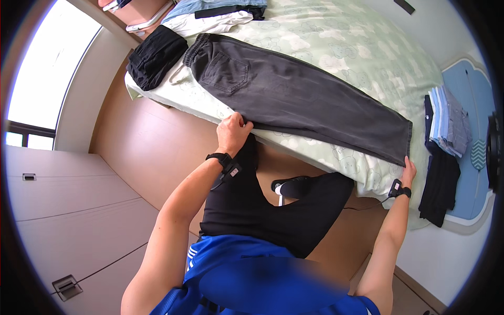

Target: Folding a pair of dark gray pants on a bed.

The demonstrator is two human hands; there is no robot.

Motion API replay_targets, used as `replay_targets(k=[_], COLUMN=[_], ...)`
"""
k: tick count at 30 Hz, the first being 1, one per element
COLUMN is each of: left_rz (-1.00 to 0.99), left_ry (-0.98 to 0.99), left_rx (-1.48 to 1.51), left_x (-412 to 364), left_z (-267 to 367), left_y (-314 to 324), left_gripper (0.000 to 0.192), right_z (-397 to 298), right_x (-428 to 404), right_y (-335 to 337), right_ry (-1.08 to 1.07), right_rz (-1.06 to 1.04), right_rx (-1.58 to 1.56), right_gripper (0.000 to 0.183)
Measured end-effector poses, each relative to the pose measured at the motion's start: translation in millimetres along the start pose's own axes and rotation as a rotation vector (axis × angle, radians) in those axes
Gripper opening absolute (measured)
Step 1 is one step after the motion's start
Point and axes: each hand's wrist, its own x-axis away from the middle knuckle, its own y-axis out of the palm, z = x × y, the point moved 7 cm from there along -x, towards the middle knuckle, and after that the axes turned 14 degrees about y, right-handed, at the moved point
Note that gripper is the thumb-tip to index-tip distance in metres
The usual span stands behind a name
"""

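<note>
Dark grey trousers [311, 94] with an elastic waistband and a back pocket lie lengthwise, legs together, along the near edge of the bed [334, 51]. The waistband is at the left and the hems are at the right. My left hand [233, 132] pinches the trousers' near edge around the crotch, its fingers closed on the cloth. At the other end, my right hand [408, 171] holds the near corner of the hem. A pale drawstring [180, 75] hangs out beside the waistband.
Folded black clothing [157, 57] lies left of the waistband. Light blue and white garments [220, 19] are at the far left of the bed. Folded shirts [449, 118] and black trousers [439, 185] lie near the blue headboard [478, 118]. White cabinets [71, 204] stand at the left.
</note>
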Motion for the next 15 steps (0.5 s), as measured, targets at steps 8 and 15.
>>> replay_targets(k=[8, 15], left_rz=[0.301, 0.319], left_ry=[0.304, 0.17], left_rx=[0.218, 0.35], left_x=[-3.4, 2.9], left_z=[14.0, 1.5], left_y=[-8.3, -7.4], left_gripper=[0.032, 0.023], right_z=[-97.7, -142.2], right_x=[116.8, 298.5], right_y=[57.9, 253.8], right_ry=[-0.672, -1.065], right_rz=[0.411, -0.122], right_rx=[0.586, 0.729], right_gripper=[0.017, 0.007])
